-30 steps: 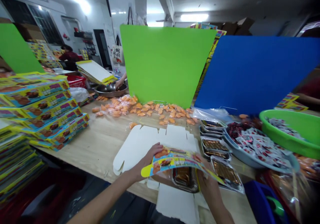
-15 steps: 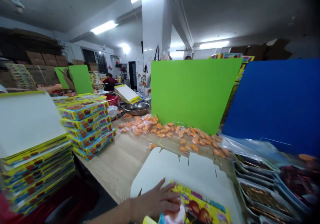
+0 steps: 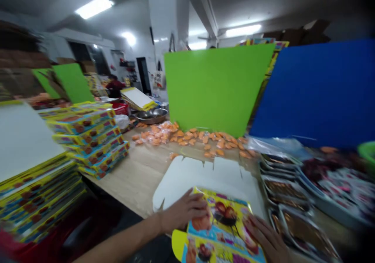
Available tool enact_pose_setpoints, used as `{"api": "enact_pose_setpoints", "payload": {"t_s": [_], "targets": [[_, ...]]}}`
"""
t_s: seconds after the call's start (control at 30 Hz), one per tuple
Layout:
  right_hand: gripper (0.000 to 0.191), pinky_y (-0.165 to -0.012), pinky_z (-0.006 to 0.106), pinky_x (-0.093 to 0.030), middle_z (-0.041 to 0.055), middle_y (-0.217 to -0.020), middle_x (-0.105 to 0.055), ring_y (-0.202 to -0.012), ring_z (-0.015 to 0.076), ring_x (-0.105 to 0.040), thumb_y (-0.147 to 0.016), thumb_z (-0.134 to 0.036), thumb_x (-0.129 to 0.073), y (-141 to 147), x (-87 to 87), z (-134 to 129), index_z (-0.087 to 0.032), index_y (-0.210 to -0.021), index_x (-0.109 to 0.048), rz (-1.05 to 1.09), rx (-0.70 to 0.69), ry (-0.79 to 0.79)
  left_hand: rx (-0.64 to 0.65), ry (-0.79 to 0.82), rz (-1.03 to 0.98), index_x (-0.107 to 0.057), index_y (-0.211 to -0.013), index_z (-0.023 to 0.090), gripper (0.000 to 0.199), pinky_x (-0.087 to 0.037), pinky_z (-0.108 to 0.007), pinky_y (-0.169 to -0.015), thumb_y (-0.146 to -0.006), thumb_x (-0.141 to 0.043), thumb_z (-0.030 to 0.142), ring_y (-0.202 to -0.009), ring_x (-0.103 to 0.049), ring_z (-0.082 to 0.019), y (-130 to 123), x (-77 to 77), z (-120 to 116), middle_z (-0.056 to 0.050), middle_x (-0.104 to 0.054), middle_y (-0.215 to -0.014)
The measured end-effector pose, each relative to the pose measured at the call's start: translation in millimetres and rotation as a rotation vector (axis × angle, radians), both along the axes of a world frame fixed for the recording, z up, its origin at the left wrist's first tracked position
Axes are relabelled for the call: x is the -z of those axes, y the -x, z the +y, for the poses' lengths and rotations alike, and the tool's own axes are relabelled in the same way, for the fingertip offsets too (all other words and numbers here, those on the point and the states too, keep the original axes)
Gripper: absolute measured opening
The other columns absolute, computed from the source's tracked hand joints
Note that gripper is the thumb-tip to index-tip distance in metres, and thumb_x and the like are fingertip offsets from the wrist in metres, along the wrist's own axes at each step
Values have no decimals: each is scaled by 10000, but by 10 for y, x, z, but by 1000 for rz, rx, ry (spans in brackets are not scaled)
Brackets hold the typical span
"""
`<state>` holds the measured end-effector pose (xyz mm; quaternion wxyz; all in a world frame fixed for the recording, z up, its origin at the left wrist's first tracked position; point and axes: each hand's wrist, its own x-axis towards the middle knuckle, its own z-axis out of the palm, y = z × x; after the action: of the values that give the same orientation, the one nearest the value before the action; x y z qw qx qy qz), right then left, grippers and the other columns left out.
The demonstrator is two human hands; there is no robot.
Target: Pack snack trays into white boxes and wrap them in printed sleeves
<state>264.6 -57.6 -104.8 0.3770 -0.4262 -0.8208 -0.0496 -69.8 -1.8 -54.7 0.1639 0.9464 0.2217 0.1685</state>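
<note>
A printed card sleeve (image 3: 219, 226) in yellow and blue, with pictures of food, lies low over a white die-cut cardboard blank (image 3: 202, 175) on the wooden table (image 3: 143, 177). My left hand (image 3: 183, 210) holds the card's left edge. My right hand (image 3: 265, 237) is spread on its right edge, close to the foil-lidded food trays (image 3: 285, 188). The card hides the near part of the blank.
Orange sachets (image 3: 187, 138) lie scattered before a green board (image 3: 215, 89) and a blue board (image 3: 313, 95). Stacks of printed boxes (image 3: 88, 138) stand at left. A co-worker (image 3: 114, 86) sits far back, beyond a steel bowl (image 3: 150, 115).
The card has come down from a raised, tilted position to lie low over the white blank. My right hand is back in view, and the view has swung left of where it was a second ago.
</note>
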Motion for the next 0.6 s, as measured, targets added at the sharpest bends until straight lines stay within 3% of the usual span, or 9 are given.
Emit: {"api": "enact_pose_setpoints", "payload": {"t_s": [0.1, 0.17, 0.27, 0.4, 0.53, 0.6], "targets": [[554, -958, 423, -414, 62, -1291, -494, -1270, 272, -336, -830, -536, -474, -36, -61, -20, -292, -1319, -383, -102, -76, 50, 28, -13, -51, -308, -1353, 303, 572, -28, -488, -1102, -822, -514, 358, -1355, -183, -214, 5, 37, 25, -62, -396, -1393], [490, -977, 452, -394, 75, -1314, -469, -1298, 267, -277, -873, -507, -402, -33, -94, -12, -273, -1303, -403, -51, -68, 92, 56, 11, -21, -269, -1370, 310, 570, -4, -501, -1097, -843, -481, 363, -1359, -167, -215, 12, 58, 66, -58, -353, -1418], [459, -984, 464, -386, 90, -1327, -451, -1306, 251, -259, -900, -490, -337, -8, -154, -15, -257, -1289, -415, -2, -102, 112, 92, 50, 59, -233, -1373, 359, 547, 14, -481, -1103, -867, -441, 362, -1341, -235, -184, 11, 75, 128, -20, -370, -1409], [505, -1001, 451, -376, 98, -1366, -398, -1304, 248, -268, -867, -465, -455, 24, -269, -76, -245, -1313, -374, 23, -167, 203, 110, -24, 96, -258, -1356, 395, 558, 18, -487, -1101, -845, -481, 401, -1334, -252, -198, -3, -5, 138, -11, -383, -1401], [532, -1015, 472, -355, 90, -1399, -347, -1321, 260, -222, -863, -425, -483, 30, -311, -140, -251, -1342, -329, 39, -156, 247, 177, -127, 131, -233, -1383, 312, 565, 20, -509, -1094, -868, -459, 358, -1351, -199, -216, -20, -140, 74, -60, -360, -1412], [529, -1019, 476, -347, 83, -1402, -344, -1327, 264, -205, -872, -429, -461, 18, -291, -154, -253, -1351, -321, -2, -143, 248, 198, -195, 156, -178, -1403, 247, 558, -33, -465, -1115, -897, -411, 281, -1356, -181, -185, -33, -154, 50, -74, -378, -1401]]}}
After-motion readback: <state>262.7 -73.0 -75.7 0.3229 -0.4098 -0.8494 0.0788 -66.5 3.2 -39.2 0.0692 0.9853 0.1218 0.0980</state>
